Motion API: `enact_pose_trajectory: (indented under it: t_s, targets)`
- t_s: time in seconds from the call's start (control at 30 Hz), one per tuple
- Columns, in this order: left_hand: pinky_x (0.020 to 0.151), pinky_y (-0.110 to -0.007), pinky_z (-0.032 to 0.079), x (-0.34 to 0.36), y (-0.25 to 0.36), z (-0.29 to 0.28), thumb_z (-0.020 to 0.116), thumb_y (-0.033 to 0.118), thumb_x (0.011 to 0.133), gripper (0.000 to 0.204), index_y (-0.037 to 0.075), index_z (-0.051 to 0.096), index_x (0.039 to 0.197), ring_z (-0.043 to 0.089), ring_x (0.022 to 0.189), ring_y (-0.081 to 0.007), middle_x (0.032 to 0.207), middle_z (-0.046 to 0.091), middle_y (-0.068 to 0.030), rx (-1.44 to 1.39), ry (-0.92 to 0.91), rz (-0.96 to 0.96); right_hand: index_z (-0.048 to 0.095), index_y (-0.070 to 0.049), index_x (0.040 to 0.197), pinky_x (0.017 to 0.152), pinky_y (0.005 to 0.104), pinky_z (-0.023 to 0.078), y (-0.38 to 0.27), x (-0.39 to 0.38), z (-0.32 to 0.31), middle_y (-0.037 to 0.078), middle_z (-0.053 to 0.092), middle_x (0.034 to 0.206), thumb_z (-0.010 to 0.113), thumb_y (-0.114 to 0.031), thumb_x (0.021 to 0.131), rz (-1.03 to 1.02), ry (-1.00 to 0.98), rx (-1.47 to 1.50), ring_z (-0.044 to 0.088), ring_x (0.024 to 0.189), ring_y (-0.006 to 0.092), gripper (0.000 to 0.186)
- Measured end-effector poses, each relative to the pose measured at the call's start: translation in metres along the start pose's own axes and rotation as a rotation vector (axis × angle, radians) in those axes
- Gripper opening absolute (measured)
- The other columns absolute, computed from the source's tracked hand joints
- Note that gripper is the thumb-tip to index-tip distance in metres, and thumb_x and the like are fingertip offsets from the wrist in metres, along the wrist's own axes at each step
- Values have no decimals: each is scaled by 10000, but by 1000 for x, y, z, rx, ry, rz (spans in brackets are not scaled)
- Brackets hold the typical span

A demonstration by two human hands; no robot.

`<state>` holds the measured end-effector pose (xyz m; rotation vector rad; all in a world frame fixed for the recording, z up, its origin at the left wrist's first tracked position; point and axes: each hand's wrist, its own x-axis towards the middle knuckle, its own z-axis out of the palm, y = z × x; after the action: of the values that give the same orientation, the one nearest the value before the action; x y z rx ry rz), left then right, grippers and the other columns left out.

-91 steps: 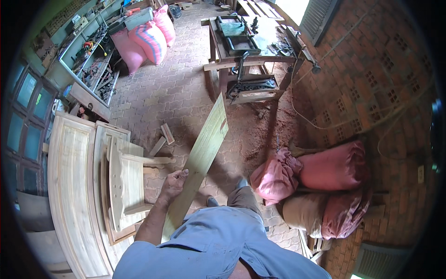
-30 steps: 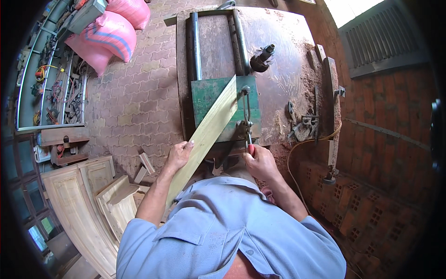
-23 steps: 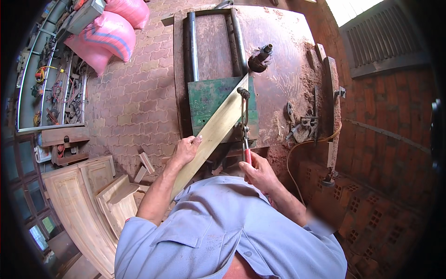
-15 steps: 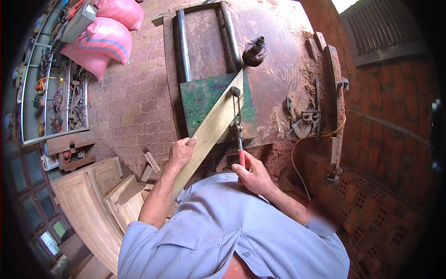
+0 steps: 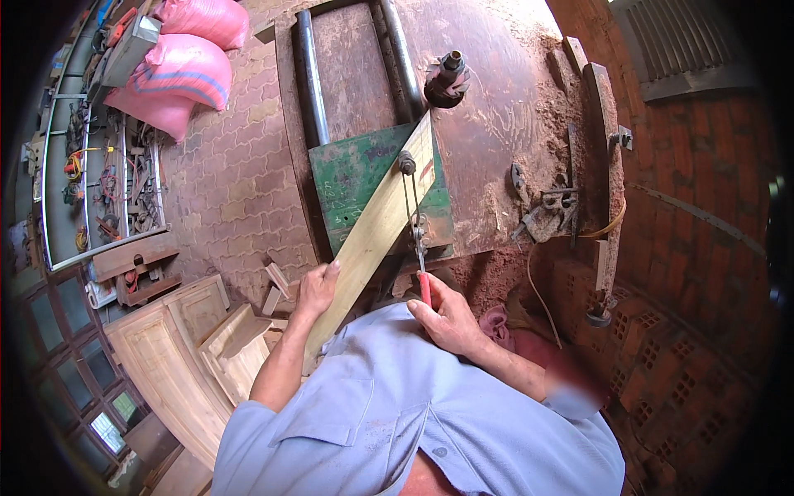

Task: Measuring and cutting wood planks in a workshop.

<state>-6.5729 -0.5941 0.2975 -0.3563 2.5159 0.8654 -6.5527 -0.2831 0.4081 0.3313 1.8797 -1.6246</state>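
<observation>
A long pale wooden board [image 5: 372, 223] lies slantwise across a green metal plate [image 5: 343, 182], its pointed far end close to a dark cutter head on an upright spindle [image 5: 447, 78]. Closed on the board's left edge, my left hand [image 5: 316, 291] has its thumb over the top. My right hand [image 5: 451, 316] is wrapped round the red handle [image 5: 425, 289] of a metal toggle clamp [image 5: 419, 236]. The clamp's arm reaches forward over the board, and its tip [image 5: 406, 163] presses on the wood. The board's near end runs down beside my shirt.
Two metal rails [image 5: 311, 83] run away beyond the plate. Sawdust and metal parts [image 5: 550, 211] lie on the worktable's right side. Carved wooden panels [image 5: 169, 355] lean at lower left. Pink sacks [image 5: 182, 83] and a tool-strewn bench [image 5: 78, 165] stand at far left.
The view has shifted slightly, so the cutter head appears higher and farther left. Both hands keep their holds on the board and the clamp handle.
</observation>
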Motion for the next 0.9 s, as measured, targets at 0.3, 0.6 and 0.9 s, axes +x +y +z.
enact_pose_trajectory:
  t_s: [0.3,0.6,0.9]
  targets:
    - [635,-524,490,8,-1,20,492,782,978,854,-40,640,800,689,728,-465,695,611,-290,-56,-14,-88,450,3,1485,747,389,527,-3,6,2,147,608,840,670,-283,989,-20,-53,-171,607,769,215,614]
    - [694,-559,519,4,18,22,537,833,914,892,-55,575,990,687,829,-527,789,637,-335,-145,121,-6,418,19,1512,807,416,541,-5,10,6,200,662,919,665,-280,1003,-24,-37,-197,678,842,290,640]
    - [715,-566,539,6,13,21,536,868,876,974,-65,554,1151,695,887,-549,832,680,-339,-80,53,-89,443,-30,1461,775,474,545,4,13,5,238,675,907,670,-301,988,28,-70,-176,699,839,409,590]
